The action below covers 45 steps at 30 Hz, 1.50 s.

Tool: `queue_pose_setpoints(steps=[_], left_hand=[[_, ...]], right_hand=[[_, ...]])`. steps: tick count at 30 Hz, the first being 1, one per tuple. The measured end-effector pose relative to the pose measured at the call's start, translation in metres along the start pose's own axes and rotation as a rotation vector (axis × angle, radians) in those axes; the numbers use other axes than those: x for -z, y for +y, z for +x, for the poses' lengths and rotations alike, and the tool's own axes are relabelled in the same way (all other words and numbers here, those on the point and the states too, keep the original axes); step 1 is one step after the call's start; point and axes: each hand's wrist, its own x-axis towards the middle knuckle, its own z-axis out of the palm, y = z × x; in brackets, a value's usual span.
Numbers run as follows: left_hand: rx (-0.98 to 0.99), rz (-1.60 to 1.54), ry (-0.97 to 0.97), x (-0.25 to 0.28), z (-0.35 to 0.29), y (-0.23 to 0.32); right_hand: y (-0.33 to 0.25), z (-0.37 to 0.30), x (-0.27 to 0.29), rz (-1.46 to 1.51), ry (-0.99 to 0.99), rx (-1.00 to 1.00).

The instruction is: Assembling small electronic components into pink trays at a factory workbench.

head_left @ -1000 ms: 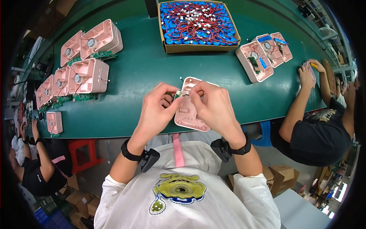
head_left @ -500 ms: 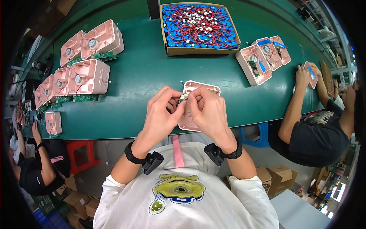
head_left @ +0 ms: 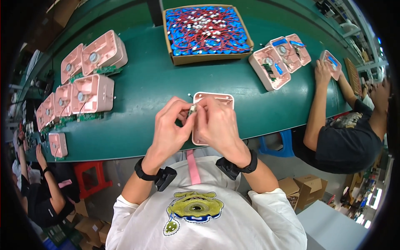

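Over the table's front edge, my left hand (head_left: 171, 124) pinches a small green circuit board (head_left: 190, 113) between thumb and fingers. A white connector (head_left: 193, 107) shows at the board's upper end. My right hand (head_left: 220, 126) is closed beside it, thumb and fingertips pressed together right at the connector. Whatever lies in that pinch is hidden by the fingers. Beneath both hands a pink plastic housing (head_left: 199, 138) with a white rim lies open side up, largely covered by the right hand. A small dark lead end (head_left: 190, 95) sticks out at its upper left corner.
Beyond my hands stands a cardboard box (head_left: 199, 59) of blue batteries with red wires. Pink housings (head_left: 92, 93) with speakers and boards sit left. More housings (head_left: 271, 68) with blue batteries stand right, near a co-worker's hands (head_left: 323, 75). A red stool (head_left: 93, 179) is below left.
The view has shifted slightly, so the box and housings sit differently in it. My hands remain together over the pink housing, the right fingers now closer around the connector.
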Motion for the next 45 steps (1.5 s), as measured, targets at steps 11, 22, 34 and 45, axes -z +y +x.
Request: queue_pose_setpoints(steps=[11, 22, 34, 45], left_hand=[[0.42, -0.282, -0.056, 0.015, 0.011, -0.013], [0.405, -0.237, -0.222, 0.03, 0.021, -0.019], [0.418, -0.153, -0.176, 0.028, 0.016, 0.0], [0.423, -0.077, -0.179, 0.027, 0.013, 0.005]], right_hand=[[0.064, 0.119, 0.105, -0.513, 0.071, 0.155], [0.093, 0.158, 0.119, -0.217, -0.213, 0.27], [0.07, 0.16, 0.134, 0.0, -0.027, 0.025], [0.029, 0.093, 0.161, 0.7, -0.079, -0.062]])
